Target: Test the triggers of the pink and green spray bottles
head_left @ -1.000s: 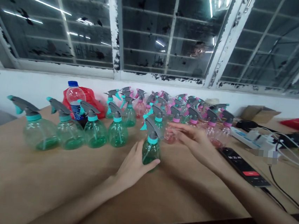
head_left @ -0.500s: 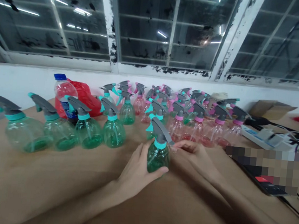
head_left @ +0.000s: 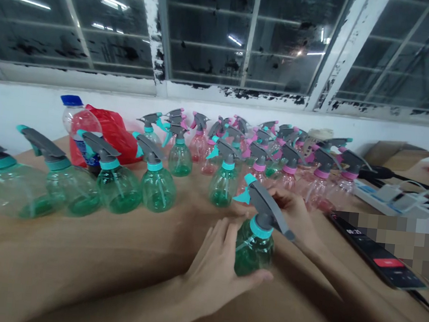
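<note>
My left hand [head_left: 219, 270] wraps around the round belly of a green spray bottle [head_left: 253, 248] that stands on the brown table [head_left: 76, 259]. The bottle has a teal collar and a grey trigger head [head_left: 266, 209] pointing right. My right hand [head_left: 296, 214] sits behind the trigger head with its fingers curled against it. A row of green spray bottles [head_left: 117, 184] stands to the left. A dense cluster of pink spray bottles [head_left: 285, 173] fills the back of the table.
A red plastic bag [head_left: 109, 130] and a blue-capped drink bottle [head_left: 74, 122] lie at the back left. To the right are a black phone [head_left: 375, 250], a white power strip [head_left: 388, 200] with cables, and a cardboard box [head_left: 397, 154]. Windows run behind.
Both hands have drawn the green spray bottle toward me and to the right, away from the cluster. My right hand has closed onto its trigger head.
</note>
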`<move>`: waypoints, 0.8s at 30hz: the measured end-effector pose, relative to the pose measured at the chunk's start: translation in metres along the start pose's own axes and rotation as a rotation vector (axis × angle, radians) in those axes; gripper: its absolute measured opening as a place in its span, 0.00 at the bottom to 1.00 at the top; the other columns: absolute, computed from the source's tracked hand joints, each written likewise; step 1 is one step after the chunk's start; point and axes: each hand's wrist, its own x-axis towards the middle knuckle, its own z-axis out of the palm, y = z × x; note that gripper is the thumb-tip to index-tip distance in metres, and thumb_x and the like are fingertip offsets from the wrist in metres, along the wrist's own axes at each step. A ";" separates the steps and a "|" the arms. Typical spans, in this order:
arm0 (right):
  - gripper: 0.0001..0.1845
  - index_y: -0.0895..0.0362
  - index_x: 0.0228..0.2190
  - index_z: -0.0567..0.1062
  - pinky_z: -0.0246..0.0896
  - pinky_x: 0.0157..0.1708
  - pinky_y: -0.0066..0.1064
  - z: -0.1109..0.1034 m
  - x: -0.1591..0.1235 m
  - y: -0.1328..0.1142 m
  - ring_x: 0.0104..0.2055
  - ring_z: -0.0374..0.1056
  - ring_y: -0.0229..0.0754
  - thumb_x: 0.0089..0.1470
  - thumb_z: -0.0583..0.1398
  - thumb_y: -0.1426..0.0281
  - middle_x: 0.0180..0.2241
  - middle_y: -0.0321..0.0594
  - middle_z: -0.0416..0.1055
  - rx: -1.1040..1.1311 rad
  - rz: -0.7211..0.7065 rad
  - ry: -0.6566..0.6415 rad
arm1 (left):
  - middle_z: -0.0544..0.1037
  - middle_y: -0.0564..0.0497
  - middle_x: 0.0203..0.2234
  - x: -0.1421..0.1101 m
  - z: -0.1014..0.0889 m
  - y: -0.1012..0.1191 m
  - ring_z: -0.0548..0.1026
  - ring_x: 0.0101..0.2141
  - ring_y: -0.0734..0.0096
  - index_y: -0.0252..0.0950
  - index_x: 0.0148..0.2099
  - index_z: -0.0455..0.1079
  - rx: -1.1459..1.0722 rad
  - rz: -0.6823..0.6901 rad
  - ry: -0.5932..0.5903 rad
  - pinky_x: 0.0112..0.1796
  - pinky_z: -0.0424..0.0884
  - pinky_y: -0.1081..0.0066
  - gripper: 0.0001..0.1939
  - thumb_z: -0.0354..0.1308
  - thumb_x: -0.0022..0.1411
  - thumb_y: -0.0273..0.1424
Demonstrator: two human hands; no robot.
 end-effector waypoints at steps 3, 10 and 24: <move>0.08 0.54 0.20 0.68 0.60 0.23 0.27 -0.002 -0.001 0.002 0.23 0.65 0.37 0.40 0.64 0.71 0.21 0.33 0.69 0.017 -0.025 0.045 | 0.63 0.41 0.53 0.000 0.002 0.004 0.62 0.53 0.48 0.40 0.63 0.47 0.002 -0.015 0.000 0.51 0.61 0.49 0.42 0.66 0.54 0.42; 0.13 0.50 0.39 0.73 0.64 0.45 0.39 -0.026 -0.005 -0.005 0.46 0.70 0.46 0.49 0.59 0.65 0.42 0.40 0.75 0.114 -0.009 -0.112 | 0.62 0.39 0.55 0.003 0.007 0.009 0.61 0.54 0.47 0.39 0.64 0.45 0.011 -0.019 -0.015 0.51 0.60 0.48 0.42 0.65 0.56 0.43; 0.27 0.49 0.48 0.73 0.66 0.48 0.40 -0.003 -0.022 -0.042 0.52 0.66 0.50 0.43 0.66 0.64 0.46 0.41 0.73 -0.036 -0.117 -0.362 | 0.64 0.40 0.51 0.005 0.020 0.008 0.64 0.50 0.46 0.38 0.64 0.48 0.035 0.004 -0.035 0.48 0.62 0.48 0.42 0.61 0.56 0.51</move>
